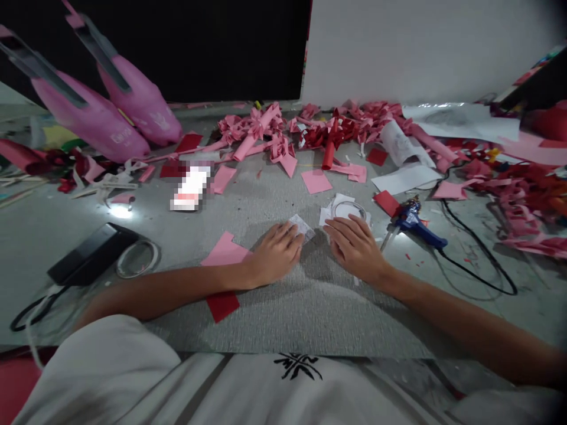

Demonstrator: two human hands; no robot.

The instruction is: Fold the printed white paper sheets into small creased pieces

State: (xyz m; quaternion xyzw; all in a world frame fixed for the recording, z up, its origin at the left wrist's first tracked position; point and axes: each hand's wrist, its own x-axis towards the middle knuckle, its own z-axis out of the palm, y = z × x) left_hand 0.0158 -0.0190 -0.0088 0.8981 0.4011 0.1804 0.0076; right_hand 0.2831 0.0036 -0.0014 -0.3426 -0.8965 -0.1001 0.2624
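My left hand [277, 254] lies flat with its fingers stretched out, the fingertips on a small white patterned paper square [305, 226]. Pink paper pieces [225, 249] and a red paper square [224, 306] lie beside and under my left forearm. To the right, my right hand [357, 248] rests palm down, fingers extended and slightly apart. Its fingertips reach the near edge of some white paper pieces [325, 216], on which a thin clear ring [349, 202] lies. My right fingers partly cover that paper. Nothing is gripped in either hand.
A blue glue gun [420, 227] with a black cord lies at right. Pink and red paper rolls and bows [261, 133] line the back. At left are a lit phone [191, 188], a black adapter [91, 254], a tape-like ring [138, 258] and two pink bottle-like objects [142, 106].
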